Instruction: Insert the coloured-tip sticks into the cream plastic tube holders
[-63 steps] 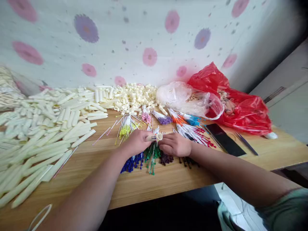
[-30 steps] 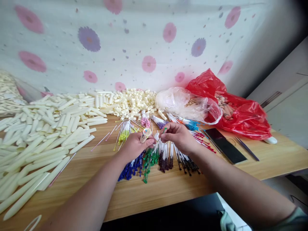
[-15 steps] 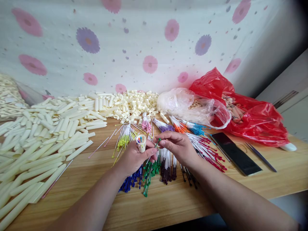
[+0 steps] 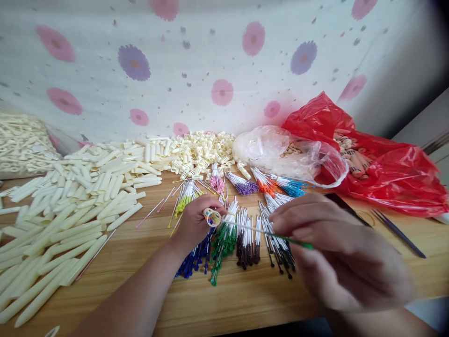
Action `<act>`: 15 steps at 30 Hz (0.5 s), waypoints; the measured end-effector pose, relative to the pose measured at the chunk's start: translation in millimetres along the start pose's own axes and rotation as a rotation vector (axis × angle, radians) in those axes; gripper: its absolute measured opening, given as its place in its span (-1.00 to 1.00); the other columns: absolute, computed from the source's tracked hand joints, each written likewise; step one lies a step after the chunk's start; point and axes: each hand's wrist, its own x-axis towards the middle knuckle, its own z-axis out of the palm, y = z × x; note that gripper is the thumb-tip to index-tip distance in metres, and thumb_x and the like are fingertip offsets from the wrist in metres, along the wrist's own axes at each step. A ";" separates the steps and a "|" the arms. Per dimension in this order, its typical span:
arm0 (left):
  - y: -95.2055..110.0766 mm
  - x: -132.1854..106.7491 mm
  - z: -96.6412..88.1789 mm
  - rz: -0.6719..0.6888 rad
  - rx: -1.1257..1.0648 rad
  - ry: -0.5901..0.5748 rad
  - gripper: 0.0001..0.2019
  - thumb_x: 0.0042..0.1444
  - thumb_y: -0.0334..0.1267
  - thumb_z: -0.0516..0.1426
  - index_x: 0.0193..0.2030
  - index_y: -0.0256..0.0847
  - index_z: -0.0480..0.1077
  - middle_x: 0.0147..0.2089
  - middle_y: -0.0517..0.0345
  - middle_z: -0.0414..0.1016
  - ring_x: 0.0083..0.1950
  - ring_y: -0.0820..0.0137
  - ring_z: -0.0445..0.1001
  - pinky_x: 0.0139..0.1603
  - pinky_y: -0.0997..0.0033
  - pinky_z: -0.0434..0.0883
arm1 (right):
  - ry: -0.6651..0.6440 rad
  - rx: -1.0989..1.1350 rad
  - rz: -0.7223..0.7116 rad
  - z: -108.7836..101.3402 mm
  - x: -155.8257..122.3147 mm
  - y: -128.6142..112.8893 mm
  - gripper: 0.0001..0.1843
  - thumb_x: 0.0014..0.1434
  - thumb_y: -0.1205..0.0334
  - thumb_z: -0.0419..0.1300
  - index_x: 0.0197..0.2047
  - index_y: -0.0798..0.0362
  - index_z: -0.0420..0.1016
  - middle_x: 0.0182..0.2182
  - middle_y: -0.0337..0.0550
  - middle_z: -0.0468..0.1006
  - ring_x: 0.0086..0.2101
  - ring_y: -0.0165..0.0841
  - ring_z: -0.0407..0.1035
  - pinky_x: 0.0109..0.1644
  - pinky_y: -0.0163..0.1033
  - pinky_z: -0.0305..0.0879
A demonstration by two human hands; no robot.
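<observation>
My left hand (image 4: 194, 222) is closed around a cream pen barrel (image 4: 212, 217) whose open end faces me, with several coloured bits inside it. Raised close to the camera, my right hand (image 4: 347, 248) is smeared by motion. Its fingers pinch a thin pen refill (image 4: 270, 232), white along the shaft and green at one end; the white end points toward the barrel, apart from it. Beneath the hands lie bundles of refills: green ones (image 4: 224, 241), blue ones (image 4: 191, 262), dark brown ones (image 4: 248, 250) and black ones (image 4: 280, 252).
Cream tubes (image 4: 80, 220) cover the left side. Behind are short slotted cream parts (image 4: 203, 152) and yellow, pink, purple, orange and blue refill bundles. At right are a clear bag (image 4: 261, 142), a red bag (image 4: 403, 173), a partly hidden phone (image 4: 342, 203) and tweezers (image 4: 400, 234).
My right hand has moved away from the left hand, toward the camera and right, carrying the green refill. The barrel in my left hand has tipped toward me.
</observation>
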 end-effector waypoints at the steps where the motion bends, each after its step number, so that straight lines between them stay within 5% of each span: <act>1: -0.4 0.1 0.3 0.011 0.003 -0.011 -0.86 0.12 -0.29 0.16 -0.44 -0.23 0.44 -0.45 0.21 0.43 -0.39 0.47 0.38 -0.32 0.48 0.31 | -0.031 -0.021 -0.021 1.7 2.7 -1.8 -0.83 0.16 0.37 0.16 -0.20 -0.08 0.40 -0.40 -0.16 0.57 -0.36 -0.31 0.49 -0.26 -0.15 0.48; 5: 1.3 0.9 1.0 0.019 0.011 -0.049 -0.87 0.12 -0.30 0.15 -0.43 -0.23 0.44 -0.44 0.21 0.43 -0.37 0.45 0.38 -0.31 0.46 0.31 | -0.129 -0.083 -0.106 14.4 8.6 2.3 -0.84 0.15 0.41 0.15 -0.23 -0.05 0.42 -0.37 -0.10 0.59 -0.33 -0.31 0.51 -0.27 -0.19 0.50; 15: 4.3 1.8 -0.5 -0.032 0.059 -0.086 -0.81 0.15 -0.20 0.11 -0.43 -0.20 0.44 -0.42 0.19 0.43 -0.35 0.42 0.38 -0.30 0.44 0.33 | -0.039 -0.047 -0.161 29.1 1.2 10.9 -0.77 0.12 0.46 0.14 -0.15 0.02 0.38 -0.37 -0.04 0.59 -0.31 -0.31 0.51 -0.23 -0.19 0.50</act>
